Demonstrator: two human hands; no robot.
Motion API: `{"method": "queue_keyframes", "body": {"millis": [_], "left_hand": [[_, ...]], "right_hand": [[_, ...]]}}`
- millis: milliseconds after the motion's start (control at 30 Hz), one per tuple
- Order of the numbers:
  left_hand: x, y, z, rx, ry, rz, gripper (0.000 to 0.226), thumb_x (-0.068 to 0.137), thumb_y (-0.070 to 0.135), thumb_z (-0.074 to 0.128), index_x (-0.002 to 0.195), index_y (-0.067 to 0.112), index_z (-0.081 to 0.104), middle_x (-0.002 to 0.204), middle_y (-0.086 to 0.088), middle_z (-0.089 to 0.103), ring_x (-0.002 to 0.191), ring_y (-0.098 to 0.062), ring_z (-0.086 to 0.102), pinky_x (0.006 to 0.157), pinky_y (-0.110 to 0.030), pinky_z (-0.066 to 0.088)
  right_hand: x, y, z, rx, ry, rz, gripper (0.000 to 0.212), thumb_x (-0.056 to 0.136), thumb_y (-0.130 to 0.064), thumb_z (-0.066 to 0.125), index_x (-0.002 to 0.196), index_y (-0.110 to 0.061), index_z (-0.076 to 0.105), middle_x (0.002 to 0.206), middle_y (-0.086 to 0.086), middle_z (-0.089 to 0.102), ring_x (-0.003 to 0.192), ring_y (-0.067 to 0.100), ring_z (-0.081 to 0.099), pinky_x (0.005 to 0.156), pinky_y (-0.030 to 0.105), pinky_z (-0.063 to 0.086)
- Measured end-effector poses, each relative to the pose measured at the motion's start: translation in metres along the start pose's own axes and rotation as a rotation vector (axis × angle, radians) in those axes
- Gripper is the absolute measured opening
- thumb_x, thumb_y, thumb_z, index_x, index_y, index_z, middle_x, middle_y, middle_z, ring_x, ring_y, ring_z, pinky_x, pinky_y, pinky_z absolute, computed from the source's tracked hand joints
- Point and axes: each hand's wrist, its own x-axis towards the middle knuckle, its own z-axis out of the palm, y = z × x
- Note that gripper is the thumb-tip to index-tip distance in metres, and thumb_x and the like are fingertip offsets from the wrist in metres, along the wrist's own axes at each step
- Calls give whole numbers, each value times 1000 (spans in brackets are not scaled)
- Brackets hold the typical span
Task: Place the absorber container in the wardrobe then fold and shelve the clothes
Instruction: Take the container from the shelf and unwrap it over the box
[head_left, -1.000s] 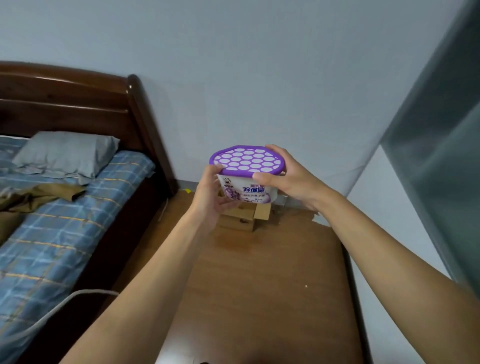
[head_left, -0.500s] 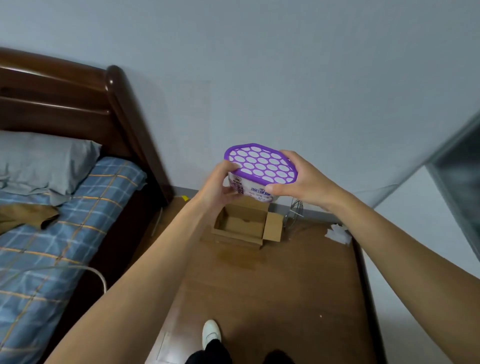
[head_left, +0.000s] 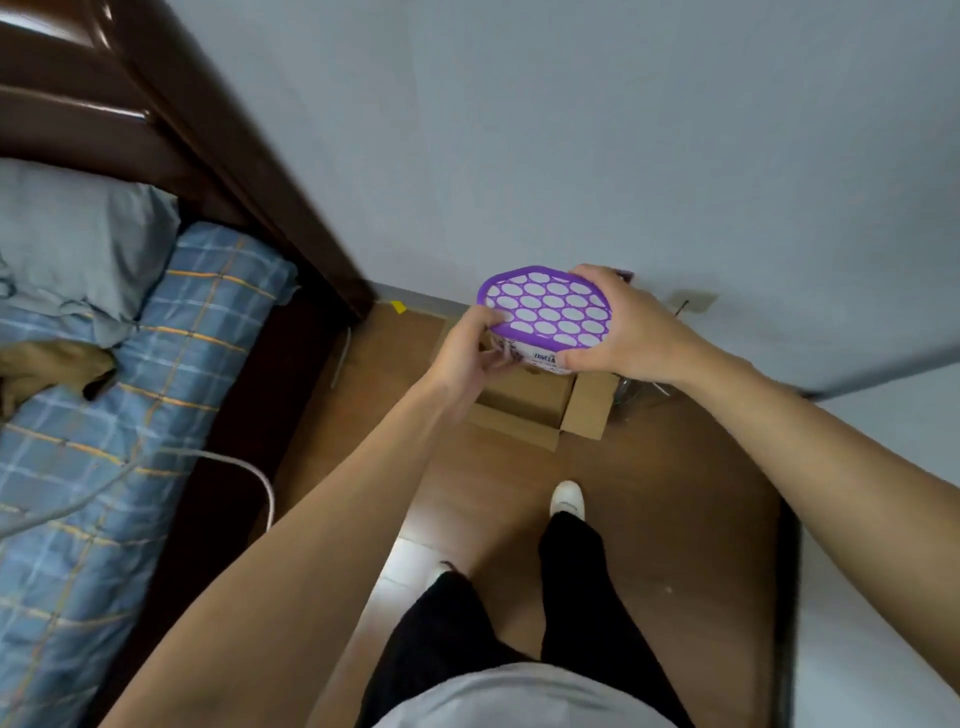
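Absorber container (head_left: 537, 358) was held in the air by both hands, above an open cardboard box (head_left: 519, 410) on the floor.
At the left, a brown garment (head_left: 47, 369) lay unfolded on the bed (head_left: 171, 374). The left hand (head_left: 467, 353) pinched the container's left edge, and the right hand (head_left: 628, 332) gripped its right side, just under the purple perforated lid (head_left: 548, 309). No wardrobe was in view. In my judgement, tilting it while carrying could spill the contents through the lid holes.
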Motion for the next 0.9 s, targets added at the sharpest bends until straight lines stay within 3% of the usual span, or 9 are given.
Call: {"method": "queue_keyframes", "body": {"millis": [133, 267, 400, 500, 567, 700, 800, 900], "left_hand": [[57, -5, -3, 104, 97, -87, 15, 89, 22, 61, 103, 26, 62, 103, 0, 69, 93, -22, 69, 79, -32, 57], [115, -23, -19, 235, 123, -111, 19, 90, 9, 61, 99, 25, 66, 87, 2, 72, 77, -19, 67, 75, -30, 59], [169, -59, -34, 322, 142, -129, 24, 94, 11, 56, 115, 23, 61, 103, 1, 69, 80, -11, 67, 67, -23, 56], [218, -99, -52, 333, 150, -160, 29, 96, 16, 56, 125, 19, 58, 114, 0, 67, 97, -15, 68, 73, -24, 58], [255, -127, -70, 318, 155, -174, 26, 97, 17, 54, 122, 17, 59, 112, 0, 68, 101, -16, 66, 78, -26, 59], [330, -194, -101, 326, 135, -199, 22, 99, 19, 53, 119, 14, 58, 101, 4, 67, 90, -9, 65, 75, -24, 57], [384, -238, -124, 377, 124, -210, 14, 99, 19, 53, 113, 15, 57, 95, 6, 63, 85, -8, 62, 72, -25, 56], [428, -279, -148, 448, 82, -221, 14, 99, 22, 54, 113, 18, 53, 97, 8, 59, 89, -8, 60, 80, -31, 58]], "right_hand": [[49, 43, 9, -37, -70, 32, 99, 62, -46, 90, 141, -28, 32, 125, -15, 47, 115, 9, 51, 83, 26, 51], [90, 91, 35, -50, -113, 70, 100, 64, -40, 89, 143, -27, 30, 124, -15, 46, 114, 10, 50, 82, 26, 49], [130, 139, 76, -2, -150, 131, 99, 64, -37, 90, 144, -26, 32, 134, -5, 53, 119, 12, 54, 90, 35, 55], [154, 184, 118, 17, -142, 169, 98, 67, -38, 89, 144, -27, 30, 135, -4, 52, 117, 8, 54, 85, 27, 55], [171, 218, 154, 13, -108, 165, 96, 69, -42, 88, 143, -28, 29, 134, -5, 52, 116, 11, 57, 85, 28, 57], [206, 290, 231, -10, -90, 185, 99, 68, -37, 89, 145, -22, 29, 138, -1, 49, 120, 15, 55, 90, 35, 58], [232, 337, 281, 8, -73, 234, 101, 65, -36, 90, 145, -26, 29, 138, -6, 49, 120, 6, 51, 92, 30, 54], [254, 379, 324, 63, -72, 280, 102, 64, -35, 91, 145, -30, 28, 138, -9, 48, 121, 3, 49, 91, 24, 49]]}}
